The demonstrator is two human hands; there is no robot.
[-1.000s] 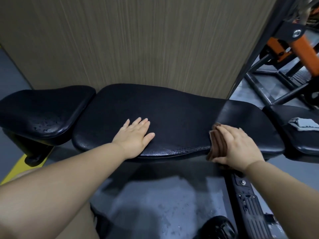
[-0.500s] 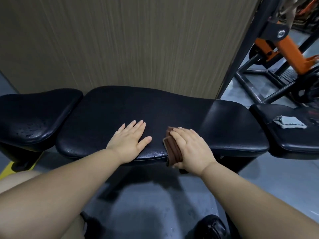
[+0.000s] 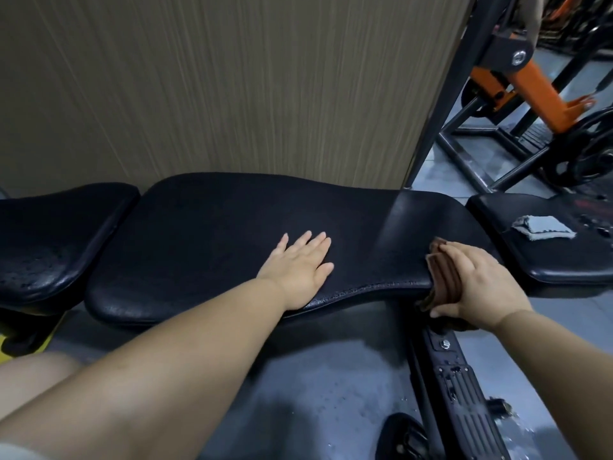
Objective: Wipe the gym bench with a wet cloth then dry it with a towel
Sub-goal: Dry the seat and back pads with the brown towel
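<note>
Swept rightward from beside the left hand (image 3: 298,270), the brown cloth (image 3: 442,280) is held at the near right edge of the bench (image 3: 215,220), where it may be dropped if pressure is eased past the rim; it is clasped by the right hand (image 3: 477,283), the left being laid flat, fingers straight.

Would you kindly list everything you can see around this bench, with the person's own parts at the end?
middle pad: one, black, centre, in front of the wall
left pad: one, black, far left, droplets on it
right pad: one, black, far right
brown cloth: one, brown, folded over the middle pad's front edge, right end
grey cloth: one, grey, lying on the right pad
wall panel: one, wood-grain brown, behind the bench
gym machine: one, orange and black, upper right
floor: grey, wet patches, below the bench
left hand: one, flat on the middle pad
right hand: one, gripping the brown cloth
</note>
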